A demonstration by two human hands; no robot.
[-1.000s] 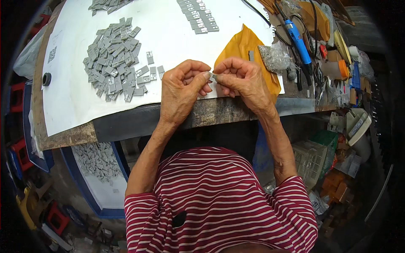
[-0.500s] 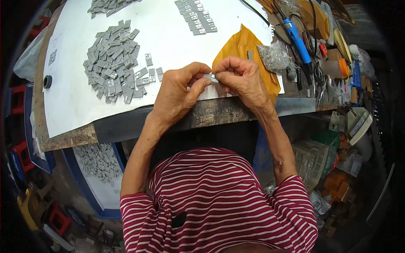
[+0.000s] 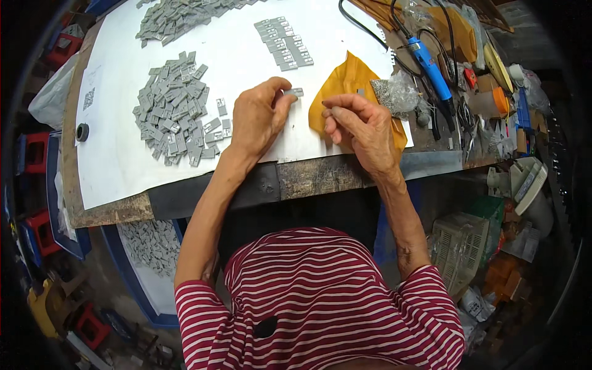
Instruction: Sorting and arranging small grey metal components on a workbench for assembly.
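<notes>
A: Where's the gray plate (image 3: 296, 92)?
B: Over the white sheet (image 3: 237, 65), nearer than the overlapping rows (image 3: 287, 44) — the left hand (image 3: 258, 116) pinches its left end.
A: And the right hand (image 3: 366, 126)?
B: Fingertips drawn together (I can't tell whether they hold anything).
A: What could go wrong?
B: That end-only pinch might let it slip.
A: Any writing?
B: A square printed code (image 3: 89, 98) at left — no brand or words I can read.

From afar I see a workshop. Its worn bench (image 3: 314, 177) bears heaped grey parts (image 3: 172, 102) and a blue corded tool (image 3: 430, 68)
</notes>
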